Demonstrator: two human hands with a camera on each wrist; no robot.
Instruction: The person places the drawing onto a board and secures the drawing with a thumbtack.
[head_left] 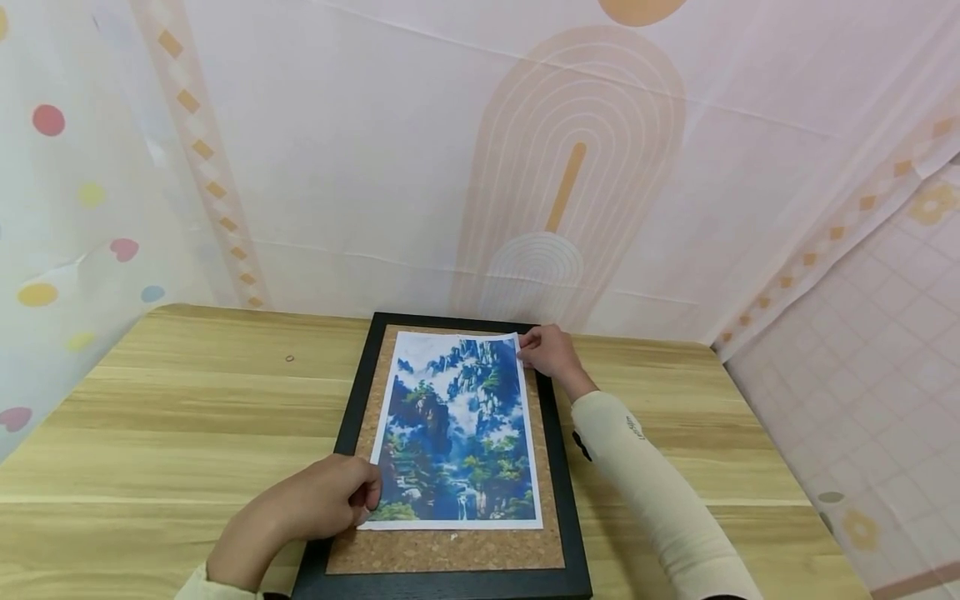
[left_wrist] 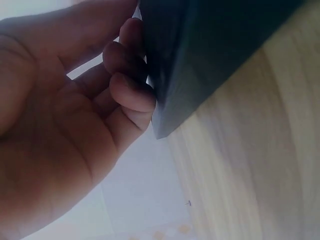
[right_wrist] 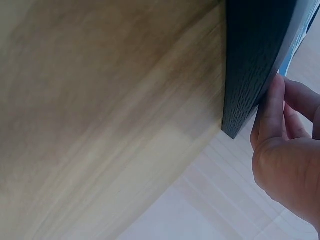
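- On the light wooden table (head_left: pixel 150 433), head view: a black-framed rectangular cork board (head_left: pixel 450 550) lies flat, and a white-bordered paper print of blue and green mountains (head_left: pixel 457 433) lies on the cork.
- Head view: the left hand (head_left: pixel 315 500) rests at the print's near left corner, fingers curled with thumb and fingertips pinching the paper edge. That corner is hidden behind the fingers.
- Head view: the right hand (head_left: pixel 547 350) pinches the print's far right corner, which is slightly lifted. A cream sleeve (head_left: pixel 645 483) covers the forearm. The board's near edge is cut off by the bottom of the picture, as are both elbows.
- Head view: a small dark ring-shaped item (head_left: pixel 289 358) lies on the table well left of the board; too small to identify.
- Left wrist view: the palm fills the left half, out of focus. Curled fingers (left_wrist: pixel 132 92) touch the dark frame's corner (left_wrist: pixel 200 60). The print is not distinguishable here.
- Right wrist view: the frame's textured black edge (right_wrist: pixel 250 65) stands over blurred table grain (right_wrist: pixel 100 100). Fingers (right_wrist: pixel 272 112) press against the edge; a sliver of blue print (right_wrist: pixel 302 30) shows at top right. The fingertips are hidden behind the frame.
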